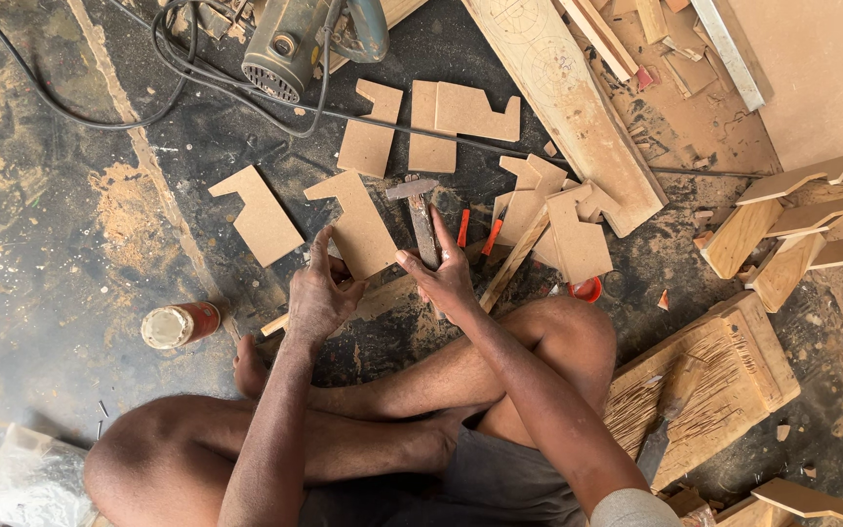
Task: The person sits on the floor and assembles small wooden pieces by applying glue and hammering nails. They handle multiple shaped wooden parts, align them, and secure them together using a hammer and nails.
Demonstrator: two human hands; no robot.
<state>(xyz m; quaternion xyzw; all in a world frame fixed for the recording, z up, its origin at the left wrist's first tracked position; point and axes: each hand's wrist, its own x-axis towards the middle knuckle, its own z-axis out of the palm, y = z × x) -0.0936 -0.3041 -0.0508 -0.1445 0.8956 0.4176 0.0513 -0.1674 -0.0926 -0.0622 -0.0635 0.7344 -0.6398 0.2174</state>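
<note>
I sit cross-legged on a dusty workshop floor. My left hand (322, 293) and my right hand (446, 275) are raised in front of me, both gripping a notched flat piece of fibreboard (358, 226) by its lower edge. A hammer (419, 217) with a wooden handle lies on the floor just behind my right hand. Similar cut board pieces (260, 215) lie scattered around, with more cut board pieces (461, 115) farther back.
A power tool (290, 44) with black cables lies at the top. A red can (180, 325) with a pale lid lies left of my foot. Long planks (568, 98) and wooden offcuts (782, 234) crowd the right. A chopped wooden block (704, 385) stands beside my right knee.
</note>
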